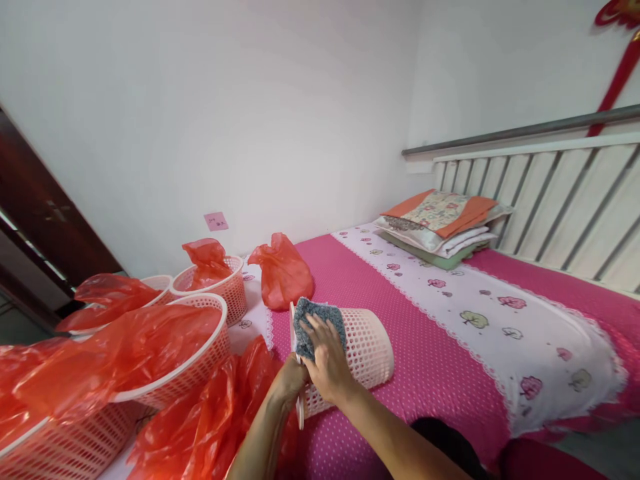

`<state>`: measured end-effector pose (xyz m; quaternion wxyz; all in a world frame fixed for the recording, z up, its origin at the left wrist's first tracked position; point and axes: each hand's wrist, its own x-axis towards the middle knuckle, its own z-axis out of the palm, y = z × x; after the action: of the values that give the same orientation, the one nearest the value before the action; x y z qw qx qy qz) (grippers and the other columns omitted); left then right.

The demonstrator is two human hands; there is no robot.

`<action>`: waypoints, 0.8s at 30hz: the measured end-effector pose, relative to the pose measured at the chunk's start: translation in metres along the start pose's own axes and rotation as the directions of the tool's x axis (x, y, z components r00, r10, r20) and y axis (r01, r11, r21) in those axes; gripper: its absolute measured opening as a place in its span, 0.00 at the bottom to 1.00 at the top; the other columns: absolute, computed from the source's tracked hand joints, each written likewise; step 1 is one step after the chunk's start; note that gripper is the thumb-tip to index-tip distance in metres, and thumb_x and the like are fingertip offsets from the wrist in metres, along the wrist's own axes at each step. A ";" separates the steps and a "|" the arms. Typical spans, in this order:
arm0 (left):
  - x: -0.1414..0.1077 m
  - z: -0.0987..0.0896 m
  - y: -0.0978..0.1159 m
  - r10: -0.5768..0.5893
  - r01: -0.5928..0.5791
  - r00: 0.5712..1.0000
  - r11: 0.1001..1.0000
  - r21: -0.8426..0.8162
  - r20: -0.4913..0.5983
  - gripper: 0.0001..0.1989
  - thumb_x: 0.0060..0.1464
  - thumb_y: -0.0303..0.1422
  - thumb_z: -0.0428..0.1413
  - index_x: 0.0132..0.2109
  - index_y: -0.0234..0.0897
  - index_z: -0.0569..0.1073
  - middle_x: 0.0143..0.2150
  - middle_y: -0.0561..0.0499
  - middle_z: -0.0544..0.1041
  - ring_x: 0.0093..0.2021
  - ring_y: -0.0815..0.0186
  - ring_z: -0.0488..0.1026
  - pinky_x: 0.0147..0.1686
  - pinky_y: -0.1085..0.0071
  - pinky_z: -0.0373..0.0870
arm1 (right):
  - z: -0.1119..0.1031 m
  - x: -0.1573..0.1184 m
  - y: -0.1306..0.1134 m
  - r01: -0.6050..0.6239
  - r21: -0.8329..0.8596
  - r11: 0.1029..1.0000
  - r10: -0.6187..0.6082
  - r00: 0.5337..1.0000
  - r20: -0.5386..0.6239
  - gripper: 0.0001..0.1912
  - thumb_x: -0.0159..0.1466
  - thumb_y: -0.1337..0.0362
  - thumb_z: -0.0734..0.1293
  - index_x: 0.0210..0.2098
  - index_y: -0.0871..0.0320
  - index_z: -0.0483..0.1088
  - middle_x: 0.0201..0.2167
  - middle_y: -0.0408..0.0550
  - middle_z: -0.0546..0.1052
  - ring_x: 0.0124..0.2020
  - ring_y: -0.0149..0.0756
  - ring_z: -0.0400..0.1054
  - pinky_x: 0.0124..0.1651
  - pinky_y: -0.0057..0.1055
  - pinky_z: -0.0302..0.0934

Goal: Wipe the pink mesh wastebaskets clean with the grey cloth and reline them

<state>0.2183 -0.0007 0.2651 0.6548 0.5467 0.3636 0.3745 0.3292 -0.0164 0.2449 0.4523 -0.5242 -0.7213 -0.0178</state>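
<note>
A pale pink perforated plastic basket (371,343) lies on its side on the pink bed, its opening toward the left. My left hand (291,380) is closed on the basket's rim, with some of its fingers hidden inside the opening. A grey-blue cloth (304,335) is draped over the upper side of the basket near the rim. My right hand (327,360) holds the cloth against the basket, fingers laid over it and the thumb pointing toward the rim. Crumpled red plastic bags (200,413) lie beside my left forearm.
Several similar baskets (223,347) with red bags in them crowd the left side. Behind the lying basket, a puffed-up red bag (285,273) rests near the wall. Folded bedding (443,217) is stacked at the far right by a white slatted headboard (550,200).
</note>
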 end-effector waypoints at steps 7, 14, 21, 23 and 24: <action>-0.005 0.003 0.003 -0.034 0.037 0.999 0.988 -0.149 0.022 0.20 0.37 0.28 0.72 0.42 0.37 0.83 0.39 0.44 0.86 0.48 0.51 0.80 0.51 0.59 0.76 | -0.017 -0.042 0.011 0.090 0.062 0.994 -0.093 0.994 0.051 0.43 0.64 0.75 0.63 0.76 0.52 0.51 0.75 0.52 0.60 0.77 0.47 0.50 0.77 0.56 0.46; -0.004 -0.010 0.013 -0.082 0.092 0.996 0.954 -0.286 0.047 0.13 0.37 0.28 0.68 0.35 0.29 0.83 0.31 0.43 0.85 0.36 0.55 0.81 0.46 0.62 0.76 | -0.040 -0.087 0.024 0.094 0.029 0.995 -0.097 0.990 0.107 0.47 0.64 0.76 0.61 0.78 0.49 0.44 0.77 0.49 0.58 0.77 0.46 0.51 0.76 0.56 0.48; 0.002 -0.002 0.014 -0.134 0.127 0.991 0.965 -0.228 -0.013 0.16 0.41 0.34 0.73 0.36 0.27 0.83 0.35 0.36 0.86 0.36 0.51 0.83 0.44 0.60 0.76 | -0.045 -0.123 0.034 0.227 -0.061 0.972 -0.214 0.962 0.169 0.45 0.62 0.71 0.64 0.77 0.55 0.49 0.76 0.51 0.58 0.76 0.48 0.52 0.76 0.52 0.48; 0.001 0.001 0.012 -0.154 0.150 0.988 0.961 -0.231 -0.002 0.17 0.38 0.33 0.73 0.37 0.27 0.83 0.35 0.36 0.87 0.37 0.50 0.84 0.44 0.59 0.77 | -0.045 -0.127 0.047 0.243 -0.097 0.965 -0.227 0.962 0.150 0.43 0.63 0.69 0.63 0.77 0.54 0.51 0.76 0.50 0.59 0.76 0.49 0.52 0.77 0.53 0.47; 0.000 0.001 0.012 -0.166 0.163 0.986 0.959 -0.233 0.006 0.18 0.38 0.33 0.73 0.37 0.27 0.83 0.34 0.37 0.86 0.36 0.50 0.84 0.43 0.58 0.77 | -0.045 -0.129 0.055 0.232 -0.118 0.966 -0.216 0.967 0.131 0.42 0.64 0.68 0.62 0.77 0.54 0.51 0.76 0.50 0.60 0.76 0.49 0.51 0.77 0.54 0.46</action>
<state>0.2182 0.0008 0.2765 0.7407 0.4313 0.3660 0.3625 0.4052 -0.1095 0.1608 0.3685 -0.4680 -0.7986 -0.0857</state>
